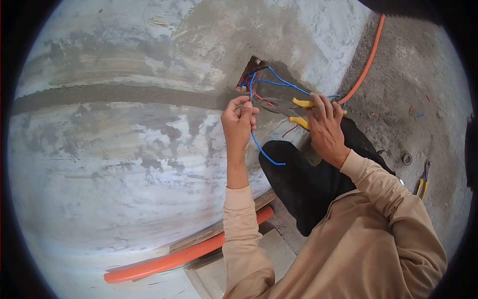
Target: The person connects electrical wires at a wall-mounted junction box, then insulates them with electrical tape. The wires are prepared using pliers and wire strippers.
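My left hand point(239, 119) pinches a blue wire point(262, 148) just below an opening point(250, 70) in the wall. The wire's loose end hangs down to the knee. With my right hand point(326, 127) I grip yellow-handled pliers point(301, 103), whose handles are spread and whose dark jaws point(279, 106) point at the left hand. More blue wires point(286, 81) come out of the opening and run right, past the right fingers. A short red wire point(262, 98) sticks out between the opening and the jaws.
A filled cement channel point(119, 94) crosses the wall to the opening. An orange conduit point(371, 57) curves over the rough floor at right; a thicker orange pipe point(194, 249) lies along the wall's base. Another yellow-handled pair of pliers point(422, 184) and a tape roll point(407, 159) lie on the floor.
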### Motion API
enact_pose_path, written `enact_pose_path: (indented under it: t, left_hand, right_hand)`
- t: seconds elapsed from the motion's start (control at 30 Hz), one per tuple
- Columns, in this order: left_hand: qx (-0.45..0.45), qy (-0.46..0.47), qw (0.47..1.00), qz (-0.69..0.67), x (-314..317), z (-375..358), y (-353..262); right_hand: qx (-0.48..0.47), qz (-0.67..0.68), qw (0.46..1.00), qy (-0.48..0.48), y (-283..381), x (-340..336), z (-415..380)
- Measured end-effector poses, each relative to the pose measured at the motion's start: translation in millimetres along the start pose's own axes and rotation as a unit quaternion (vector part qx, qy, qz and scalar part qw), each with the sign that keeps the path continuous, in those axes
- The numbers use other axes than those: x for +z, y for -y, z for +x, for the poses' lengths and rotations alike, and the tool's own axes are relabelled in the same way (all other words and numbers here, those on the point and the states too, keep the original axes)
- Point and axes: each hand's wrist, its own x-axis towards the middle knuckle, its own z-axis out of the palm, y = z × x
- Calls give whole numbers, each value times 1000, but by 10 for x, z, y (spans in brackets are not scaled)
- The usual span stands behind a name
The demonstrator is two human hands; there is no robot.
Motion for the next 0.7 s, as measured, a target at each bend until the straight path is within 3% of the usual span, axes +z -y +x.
enact_pose_path:
  t: [0.3,0.5,0.7]
  left_hand:
    - [5,25,999,31,-70,27,17]
    - [1,22,999,27,-86,26,20]
    - [-3,21,1000,11,-89,43,51]
  right_hand:
    - [-85,-109,987,-81,-90,-100,467]
    - [-105,-132,982,-82,-105,-138,511]
    - [-112,-67,991,-16,-111,-100,538]
